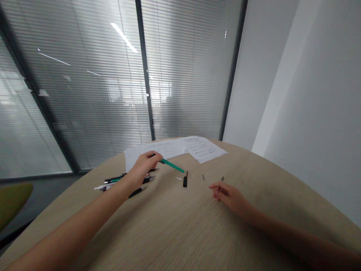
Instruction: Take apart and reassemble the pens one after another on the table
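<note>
Holding one green pen, left hand

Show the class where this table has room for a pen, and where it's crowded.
Bare wood spreads between the two hands, on the round table, and right of the right hand. It is crowded by the left hand, where pens bunch below the papers.

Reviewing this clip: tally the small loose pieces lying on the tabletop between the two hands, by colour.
Black cylindrical piece: 1
White piece: 1
Grey pieces: 2
Total: 4
</note>
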`<state>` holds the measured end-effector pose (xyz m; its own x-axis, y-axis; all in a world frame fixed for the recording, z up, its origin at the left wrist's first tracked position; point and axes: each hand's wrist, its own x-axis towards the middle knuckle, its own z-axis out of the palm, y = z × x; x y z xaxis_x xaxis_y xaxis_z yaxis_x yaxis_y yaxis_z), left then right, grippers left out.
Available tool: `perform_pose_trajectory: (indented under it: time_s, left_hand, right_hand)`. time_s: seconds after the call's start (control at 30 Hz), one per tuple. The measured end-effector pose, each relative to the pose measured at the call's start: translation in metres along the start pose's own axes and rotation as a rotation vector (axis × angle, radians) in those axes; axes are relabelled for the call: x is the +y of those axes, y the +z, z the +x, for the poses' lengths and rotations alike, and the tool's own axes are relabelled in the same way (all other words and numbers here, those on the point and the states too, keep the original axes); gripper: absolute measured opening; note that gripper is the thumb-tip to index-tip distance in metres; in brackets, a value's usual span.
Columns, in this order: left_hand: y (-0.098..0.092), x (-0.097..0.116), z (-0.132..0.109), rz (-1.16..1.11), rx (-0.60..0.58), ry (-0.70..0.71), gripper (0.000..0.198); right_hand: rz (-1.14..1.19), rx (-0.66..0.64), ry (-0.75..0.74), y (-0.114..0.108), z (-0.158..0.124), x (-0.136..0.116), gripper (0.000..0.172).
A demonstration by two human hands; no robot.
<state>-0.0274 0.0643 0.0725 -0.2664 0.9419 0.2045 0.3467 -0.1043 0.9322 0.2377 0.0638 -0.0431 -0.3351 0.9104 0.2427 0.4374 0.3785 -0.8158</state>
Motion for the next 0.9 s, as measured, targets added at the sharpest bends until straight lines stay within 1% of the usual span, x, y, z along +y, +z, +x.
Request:
perform_pose_trajectory:
  time_s: [0.1, 0.17, 0.23, 0.33, 0.4, 0.47, 0.57, 0.6, 0.7, 0.83, 0.9]
  left_hand:
    - [0.006, -0.007, 0.000, -0.179, -0.171, 0.027, 0.016]
    - [0.012, -0.012, -0.002, -0.295, -0.278, 0.010, 0.016]
    - [0.018, -0.015, -0.008, -0.348, -0.368, -0.031, 0.016]
    - [0.028, -0.018, -0.020, -0.338, -0.477, -0.089, 0.017]
    - [0.034, -0.020, -0.028, -0.303, -0.518, -0.117, 0.019]
    - [0.040, -0.023, -0.034, -0.305, -0.557, -0.155, 0.020]
    - [0.047, -0.029, -0.041, -0.329, -0.593, -0.219, 0.020]
    - [0.048, -0.031, -0.042, -0.322, -0.608, -0.216, 0.019]
    - [0.051, -0.038, -0.044, -0.243, -0.675, -0.157, 0.017]
    - [0.053, -0.044, -0.046, -0.075, -0.745, -0.097, 0.019]
    - [0.054, -0.044, -0.049, -0.007, -0.762, -0.027, 0.019]
  right_hand:
    - [0.032, 0.012, -0.004, 0.001, 0.000, -0.002, 0.021]
    - [0.073, 0.015, -0.007, 0.001, -0.001, -0.005, 0.022]
    - [0.114, 0.013, -0.018, 0.001, -0.001, -0.008, 0.024]
    - [0.147, 0.033, -0.049, 0.001, -0.003, -0.014, 0.030]
    - [0.139, 0.053, -0.067, 0.002, -0.005, -0.016, 0.032]
    - [0.104, 0.065, -0.079, 0.001, -0.006, -0.016, 0.030]
    - [0.039, 0.090, -0.084, -0.002, -0.007, -0.016, 0.015]
    - [0.022, 0.100, -0.076, -0.003, -0.007, -0.016, 0.010]
    - [0.016, 0.119, -0.045, -0.005, -0.006, -0.016, 0.006]
    - [0.070, 0.091, -0.050, -0.004, -0.007, -0.017, 0.008]
    - [0.073, 0.080, -0.061, -0.004, -0.008, -0.019, 0.010]
